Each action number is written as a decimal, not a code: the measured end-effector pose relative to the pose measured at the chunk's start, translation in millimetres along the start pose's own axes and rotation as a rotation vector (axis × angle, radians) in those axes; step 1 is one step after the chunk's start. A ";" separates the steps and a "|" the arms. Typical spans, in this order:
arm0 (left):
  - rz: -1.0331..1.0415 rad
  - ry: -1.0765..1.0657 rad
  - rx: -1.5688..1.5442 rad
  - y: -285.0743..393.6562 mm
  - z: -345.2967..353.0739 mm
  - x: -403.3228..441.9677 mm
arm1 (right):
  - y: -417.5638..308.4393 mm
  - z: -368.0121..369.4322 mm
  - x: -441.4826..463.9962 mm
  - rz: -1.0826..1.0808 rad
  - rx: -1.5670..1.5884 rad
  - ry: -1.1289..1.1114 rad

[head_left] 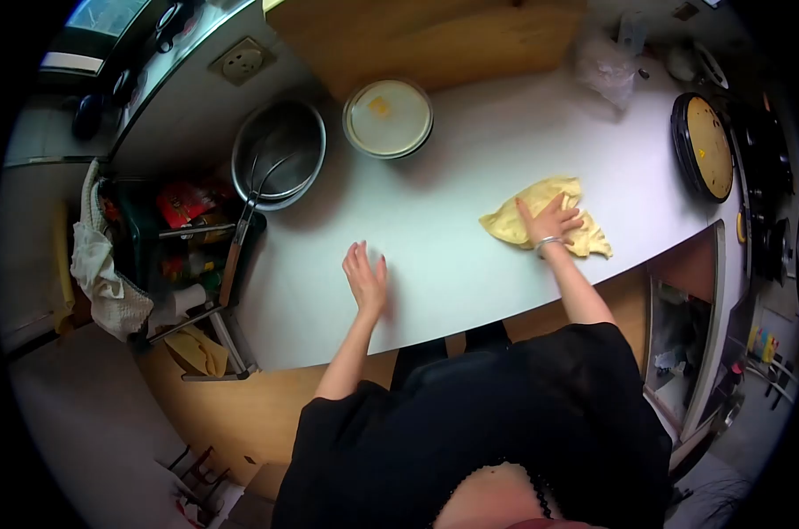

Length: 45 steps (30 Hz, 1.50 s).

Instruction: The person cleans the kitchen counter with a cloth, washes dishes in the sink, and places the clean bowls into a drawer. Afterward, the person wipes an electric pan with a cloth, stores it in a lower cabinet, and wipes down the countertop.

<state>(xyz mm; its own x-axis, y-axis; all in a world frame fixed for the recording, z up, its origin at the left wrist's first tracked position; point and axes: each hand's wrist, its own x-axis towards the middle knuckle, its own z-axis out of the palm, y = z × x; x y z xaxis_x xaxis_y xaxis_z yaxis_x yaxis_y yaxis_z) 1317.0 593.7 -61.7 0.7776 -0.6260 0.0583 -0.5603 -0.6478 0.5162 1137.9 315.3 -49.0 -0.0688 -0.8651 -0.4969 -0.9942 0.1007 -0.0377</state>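
Observation:
A crumpled yellow cloth [510,220] lies on the white countertop [435,238], right of the middle. My right hand [554,222] rests flat on it with the fingers spread, and a bracelet circles that wrist. Part of the cloth is hidden under the palm. Farther left, my left hand [365,278] is over the counter near its front edge, fingers apart and holding nothing. The hands are well apart from each other.
A metal pot [280,145] with a wood-handled utensil [232,260] and a lidded bowl [388,119] stand at the back left. A round pan-like appliance [710,148] is at the right, a plastic bag [605,72] behind. A rack [188,231] adjoins the left edge.

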 end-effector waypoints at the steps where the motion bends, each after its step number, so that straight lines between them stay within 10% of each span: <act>1: 0.005 0.011 0.003 6.6 -0.1 -10.5 | -1.6 12.7 0.8 -0.003 -0.048 0.074; 4: 0.203 -0.121 0.254 13.4 3.0 -31.5 | 4.7 22.3 11.0 -0.087 -0.113 0.184; 6: 0.134 -0.215 0.336 10.8 13.2 -38.6 | 22.0 19.6 45.3 -0.675 -0.236 0.472; 9: 0.135 -0.215 0.351 8.8 17.6 -39.1 | 6.8 -3.1 113.2 -0.870 -0.217 0.499; 15: 0.077 -0.242 0.374 7.4 19.9 -36.6 | -96.5 -15.2 194.2 -0.610 -0.251 0.563; 20: 0.086 -0.250 0.320 6.0 16.2 -33.8 | -126.3 -8.1 172.6 -0.814 -0.371 0.587; 24: 0.092 -0.247 0.299 0.2 14.9 -33.5 | -92.7 11.9 83.2 -1.409 -0.296 0.545; 29: 0.133 -0.152 0.173 -7.7 9.1 -37.0 | -69.3 64.5 -68.6 -1.646 -0.287 0.157; 32: 0.130 0.035 -0.268 -24.7 14.3 -48.3 | -104.3 108.6 -144.7 -1.739 -0.259 0.066; 45: -0.299 0.423 -0.185 -173.8 -118.6 -196.1 | -265.4 271.3 -344.1 -1.782 0.019 0.144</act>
<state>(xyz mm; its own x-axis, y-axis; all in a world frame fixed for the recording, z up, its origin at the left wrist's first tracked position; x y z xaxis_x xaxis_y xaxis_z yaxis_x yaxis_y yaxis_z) 1295.7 880.6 -61.4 0.9634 -0.1731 0.2047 -0.2678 -0.6595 0.7024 1447.8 719.5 -103.2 0.9739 0.0433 0.2227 0.1319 -0.9066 -0.4008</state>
